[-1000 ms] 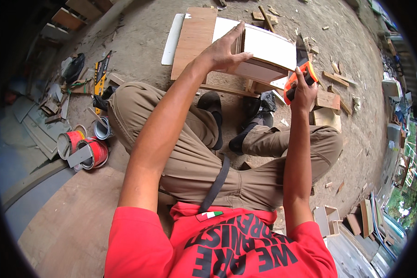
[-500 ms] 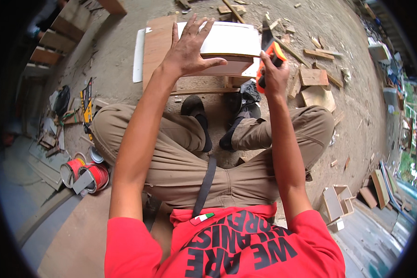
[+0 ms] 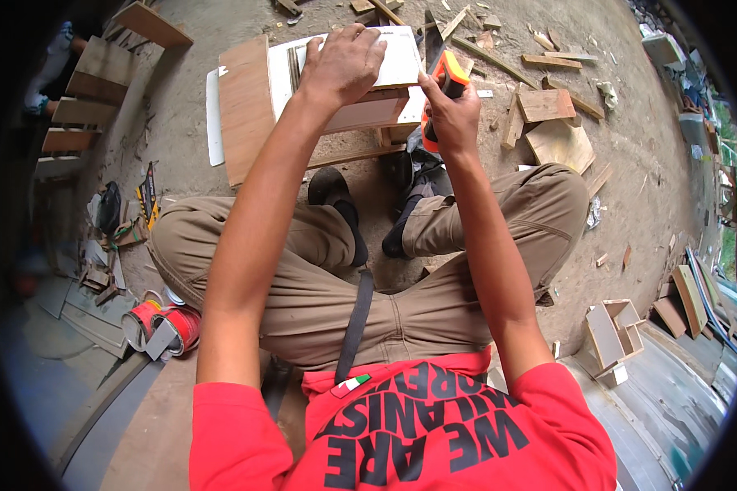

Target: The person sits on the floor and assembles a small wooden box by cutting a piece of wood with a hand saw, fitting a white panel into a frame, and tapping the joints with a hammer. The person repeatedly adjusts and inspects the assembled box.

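While I watch from above, the right hand (image 3: 453,114) grips an orange-handled handsaw (image 3: 436,61), blade pointing away along the white flat board's (image 3: 401,61) right edge. Left hand (image 3: 344,65) presses flat, fingers spread, on that board, now nearer centre than earlier. Wood offcuts (image 3: 544,105) lie right of it.

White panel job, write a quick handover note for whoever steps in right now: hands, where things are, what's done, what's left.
Left hand: flat on top of the white panel, pressing it down.
Right hand: gripping the orange-handled saw, blade at the panel's right edge.
The panel rests on a small wooden box on the ground, beside a brown plywood board. Red tins sit by the left knee.
Done: panel held in place, saw set against it. How far the cut has gone cannot be seen.
Left: probably finishing the cut.
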A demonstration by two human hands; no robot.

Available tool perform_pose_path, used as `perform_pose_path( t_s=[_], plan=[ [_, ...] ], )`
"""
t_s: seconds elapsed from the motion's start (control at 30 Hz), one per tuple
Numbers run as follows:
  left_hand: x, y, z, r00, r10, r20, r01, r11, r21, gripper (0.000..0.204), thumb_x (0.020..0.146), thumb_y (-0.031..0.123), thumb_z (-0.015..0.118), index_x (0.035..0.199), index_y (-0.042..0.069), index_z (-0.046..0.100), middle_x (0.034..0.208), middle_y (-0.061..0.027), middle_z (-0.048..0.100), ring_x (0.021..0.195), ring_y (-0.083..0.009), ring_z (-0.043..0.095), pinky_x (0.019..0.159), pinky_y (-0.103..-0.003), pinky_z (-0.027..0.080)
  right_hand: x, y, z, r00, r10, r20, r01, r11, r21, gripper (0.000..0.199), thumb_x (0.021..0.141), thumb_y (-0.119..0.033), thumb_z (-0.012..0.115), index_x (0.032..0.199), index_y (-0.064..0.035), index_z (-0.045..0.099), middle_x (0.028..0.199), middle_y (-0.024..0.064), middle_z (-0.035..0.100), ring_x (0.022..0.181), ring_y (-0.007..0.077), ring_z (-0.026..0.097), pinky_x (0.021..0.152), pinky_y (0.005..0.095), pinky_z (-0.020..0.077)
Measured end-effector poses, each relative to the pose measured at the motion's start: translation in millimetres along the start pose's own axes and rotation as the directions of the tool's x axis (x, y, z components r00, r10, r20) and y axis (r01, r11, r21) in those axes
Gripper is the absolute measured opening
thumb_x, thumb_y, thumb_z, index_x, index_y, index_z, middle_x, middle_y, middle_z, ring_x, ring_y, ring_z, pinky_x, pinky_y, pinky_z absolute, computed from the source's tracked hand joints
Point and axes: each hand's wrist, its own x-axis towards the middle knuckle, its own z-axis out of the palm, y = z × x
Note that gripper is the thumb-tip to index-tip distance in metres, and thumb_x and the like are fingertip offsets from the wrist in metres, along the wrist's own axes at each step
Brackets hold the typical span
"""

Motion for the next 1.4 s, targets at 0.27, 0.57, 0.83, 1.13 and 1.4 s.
perform_pose_path(
  t_s=[0.27, 0.57, 0.83, 1.13, 1.4],
  plan=[
    [-6, -3, -3, 0.984, 0.175, -0.024, -0.171, 0.977, 0.13, 0.068, 0.094, 0.053, 0.053, 0.146, 0.009, 0.048, 0.142, -0.0202, 0.05, 0.134, -0.0349, 0.046, 0.112, -0.049, 0.029, 1, 8, 0, 1.0, -0.016, -0.016, 0.015, 1.0, -0.018, 0.037, 0.086, -0.016, 0.08, 0.105, 0.0026, 0.053, 0.094, 0.0089, 0.067, 0.08, 0.0099, 0.062, 0.068, 0.0237, 0.052],
    [-12, -14, -14, 0.94, 0.334, 0.076, -0.342, 0.927, 0.154, 0.075, 0.086, 0.047, 0.064, 0.149, 0.009, 0.045, 0.146, -0.0216, 0.044, 0.137, -0.0371, 0.04, 0.114, -0.049, 0.028, 3, 15, 1, 0.997, -0.064, -0.033, 0.061, 0.996, -0.064, 0.04, 0.087, -0.022, 0.08, 0.104, 0.0042, 0.054, 0.092, 0.0099, 0.068, 0.08, 0.0115, 0.063, 0.069, 0.0256, 0.0523],
    [-15, -14, -15, 0.938, 0.338, 0.079, -0.347, 0.918, 0.192, 0.073, 0.088, 0.047, 0.063, 0.148, 0.009, 0.046, 0.147, -0.0223, 0.044, 0.137, -0.0378, 0.039, 0.114, -0.049, 0.029, -31, -27, -9, 0.947, -0.304, -0.102, 0.241, 0.886, -0.397, 0.038, 0.094, -0.031, 0.072, 0.104, 0.0031, 0.06, 0.079, 0.01, 0.067, 0.069, 0.0165, 0.062, 0.064, 0.0323, 0.05],
    [-16, -12, -14, 0.943, 0.332, -0.016, -0.327, 0.935, 0.134, 0.071, 0.087, 0.051, 0.066, 0.142, 0.009, 0.05, 0.143, -0.0219, 0.048, 0.134, -0.0386, 0.045, 0.112, -0.05, 0.03, -124, -64, 0, 0.966, -0.26, -0.002, 0.245, 0.91, -0.334, 0.027, 0.095, -0.024, 0.072, 0.099, 0.0002, 0.062, 0.071, 0.0018, 0.06, 0.065, 0.0061, 0.052, 0.059, 0.025, 0.0452],
    [-19, -11, -19, 0.944, 0.329, -0.004, -0.328, 0.943, 0.059, 0.049, 0.086, 0.049, 0.071, 0.125, 0.021, 0.06, 0.141, -0.0195, 0.051, 0.131, -0.042, 0.047, 0.11, -0.053, 0.034, -140, -59, 6, 0.945, -0.324, 0.03, 0.313, 0.879, -0.359, 0.026, 0.093, -0.022, 0.074, 0.097, -0.0008, 0.06, 0.068, 0.0015, 0.062, 0.062, 0.0043, 0.053, 0.056, 0.0239, 0.0455]
  ],
)
